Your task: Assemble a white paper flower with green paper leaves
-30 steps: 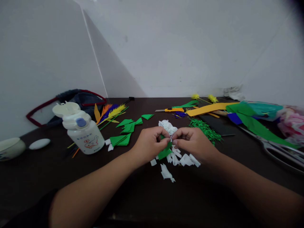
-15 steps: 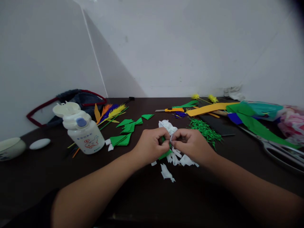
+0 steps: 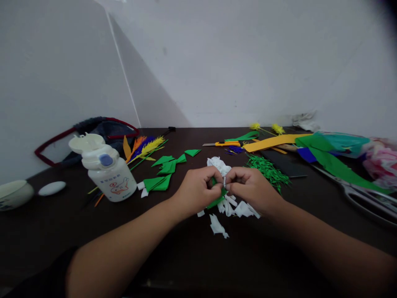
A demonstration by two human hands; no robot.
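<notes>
Both hands meet at the middle of a dark table [image 3: 192, 256]. My left hand [image 3: 198, 188] and my right hand [image 3: 249, 187] are each closed in a pinch on one small green paper piece [image 3: 217, 198], fingertips nearly touching. Just under and in front of them lie several white paper scraps [image 3: 231, 209], and a crumpled white wad [image 3: 219, 164] sits just behind the fingers. Green folded paper pieces [image 3: 161, 176] lie to the left of my left hand.
A white glue bottle [image 3: 107, 169] with its cap flipped up stands at the left. Paper flowers [image 3: 145, 147], a yellow utility knife [image 3: 225, 143], green shreds [image 3: 268, 169], coloured paper strips [image 3: 313, 147] and large scissors [image 3: 369, 198] lie around. A bowl [image 3: 14, 192] sits far left.
The green piece has been drawn up further between my fingers, so less of it shows below the hands. My hands stay in place with small finger movements.
</notes>
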